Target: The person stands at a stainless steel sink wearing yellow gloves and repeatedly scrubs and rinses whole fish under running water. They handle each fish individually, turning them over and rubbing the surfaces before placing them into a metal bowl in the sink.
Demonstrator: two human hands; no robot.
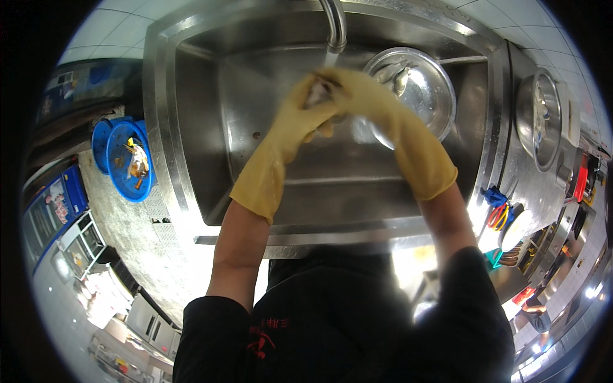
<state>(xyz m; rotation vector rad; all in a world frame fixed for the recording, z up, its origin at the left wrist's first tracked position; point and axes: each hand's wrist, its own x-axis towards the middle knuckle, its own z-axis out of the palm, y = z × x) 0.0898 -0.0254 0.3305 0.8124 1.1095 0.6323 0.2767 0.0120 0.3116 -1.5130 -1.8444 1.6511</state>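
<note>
Both hands wear yellow rubber gloves and meet over the stainless steel sink (249, 158), just below the metal faucet (336, 28), where water runs. My left hand (301, 112) is closed around a fish (320, 93), blurred and mostly covered by the gloves. My right hand (352, 91) curls over the same fish from the right side; motion blur hides its fingertips. Beside my right hand, a round metal bowl (431, 112) stands in the sink with several small silvery fish (401, 79) at its upper left.
On the right counter stand a metal basin (527, 119) with pale pieces in it and scissors (500, 215) with red and yellow handles near a blue cloth (494, 195). Blue bins (115, 177), one holding waste, stand left of the sink. A person (537, 316) is far off at lower right.
</note>
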